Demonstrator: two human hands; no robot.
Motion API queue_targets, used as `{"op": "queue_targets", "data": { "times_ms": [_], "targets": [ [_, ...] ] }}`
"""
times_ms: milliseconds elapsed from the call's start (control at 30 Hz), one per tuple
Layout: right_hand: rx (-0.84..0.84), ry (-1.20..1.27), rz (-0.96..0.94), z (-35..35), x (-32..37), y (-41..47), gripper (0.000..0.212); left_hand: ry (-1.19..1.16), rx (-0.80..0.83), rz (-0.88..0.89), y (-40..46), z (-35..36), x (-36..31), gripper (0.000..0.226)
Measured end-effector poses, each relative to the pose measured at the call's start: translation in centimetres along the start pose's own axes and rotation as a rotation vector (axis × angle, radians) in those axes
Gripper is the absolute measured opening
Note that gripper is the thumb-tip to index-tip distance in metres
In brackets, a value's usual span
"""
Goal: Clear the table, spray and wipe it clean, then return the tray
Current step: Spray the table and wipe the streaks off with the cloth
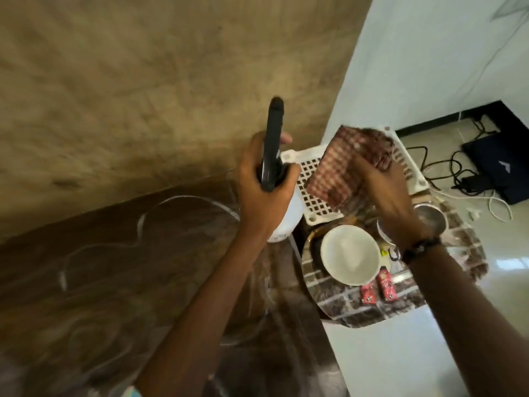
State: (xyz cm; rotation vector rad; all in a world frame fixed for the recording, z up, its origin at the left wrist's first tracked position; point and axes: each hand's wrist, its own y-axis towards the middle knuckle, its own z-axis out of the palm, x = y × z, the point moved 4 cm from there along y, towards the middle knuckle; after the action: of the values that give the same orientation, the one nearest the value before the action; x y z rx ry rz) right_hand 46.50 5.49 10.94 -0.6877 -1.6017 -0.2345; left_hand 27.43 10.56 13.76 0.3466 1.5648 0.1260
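Note:
My left hand [257, 193] grips a spray bottle [273, 144] with a black trigger head and a white body, held over the right end of the dark brown table [143, 267]. To the right, my right hand [386, 196] holds a red checked cloth [343, 164], lifted above a white lattice tray [313, 202]. The tray lies at the far side of a small round tiled side table [343, 306]. The table top shows pale swirl marks. The view is blurred.
On the side table stand a white bowl [349, 253], a steel cup [429, 220] and two red packets [386, 285]. A white wall rises beyond it. A dark laptop [498, 164] and tangled cables [446, 167] lie on the floor at right.

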Motion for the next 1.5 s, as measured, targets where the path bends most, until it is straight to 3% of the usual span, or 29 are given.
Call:
{"op": "queue_targets", "data": {
  "times_ms": [100,233,367,500,600,767,933,1200,1500],
  "targets": [
    [0.095,0.152,0.162,5.7,-1.9,-5.7,0.043,0.041,-0.045,-0.062,-4.0,-6.9,-0.5,0.021],
    [0.285,0.202,0.424,14.0,-4.6,-15.3,0.013,0.1,-0.148,-0.126,-11.5,-17.2,-0.7,0.025],
    [0.456,0.304,0.665,22.7,-6.3,-26.6,0.039,0.108,-0.351,-0.26,-20.1,-28.8,-0.9,0.032],
    [0.526,0.248,0.74,29.4,-8.5,-34.7,0.035,0.151,-0.466,-0.335,-27.2,-38.0,-2.7,0.028],
    [0.638,0.165,0.776,35.2,-9.3,-42.0,0.043,0.203,-0.569,-0.372,-32.7,-46.0,-3.7,0.025],
    [0.721,0.003,0.641,43.2,-10.8,-50.9,0.027,0.335,-0.68,-0.445,-41.0,-56.7,-4.8,0.036],
    [0.811,-0.194,0.404,49.9,-12.0,-57.8,0.034,0.37,-0.779,-0.493,-47.1,-64.3,-5.5,0.045],
    [0.879,-0.315,0.355,56.3,-13.2,-62.7,0.027,0.342,-0.949,-0.629,-53.8,-69.9,-4.7,0.044],
    [0.994,-0.438,0.301,63.0,-13.5,-66.2,0.033,0.315,-1.119,-0.745,-58.3,-74.2,-3.3,0.027]
  ]
}}
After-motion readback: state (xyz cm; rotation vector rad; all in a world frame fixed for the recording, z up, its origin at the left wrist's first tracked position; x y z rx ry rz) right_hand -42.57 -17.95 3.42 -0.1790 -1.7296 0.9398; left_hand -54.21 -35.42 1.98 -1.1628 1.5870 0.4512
